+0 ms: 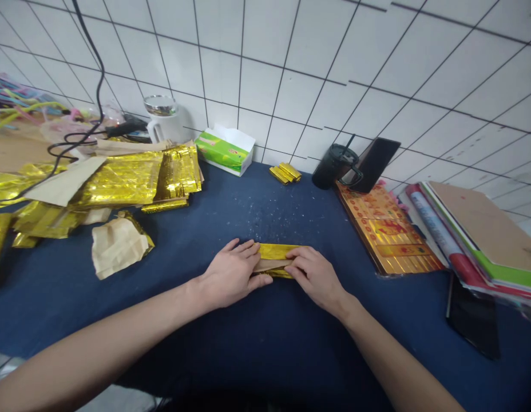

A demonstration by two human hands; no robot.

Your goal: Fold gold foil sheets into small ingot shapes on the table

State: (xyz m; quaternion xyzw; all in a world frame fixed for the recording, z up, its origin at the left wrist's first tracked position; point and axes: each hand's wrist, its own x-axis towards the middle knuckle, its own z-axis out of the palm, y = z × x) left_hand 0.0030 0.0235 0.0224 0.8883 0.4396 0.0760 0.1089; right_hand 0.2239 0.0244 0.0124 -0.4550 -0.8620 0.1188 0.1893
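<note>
The left hand [231, 273] and the right hand [312, 279] hold a gold paper strip [274, 250], one at each end. Both hands make a narrow grip and press it down on the blue table [252, 212]. The strip lies flat, right in front of the person. Its long side runs from left to right. A brown paper band [269, 265] shows along its middle. A pile of gold paper [119, 186] lies well off to the left.
</note>
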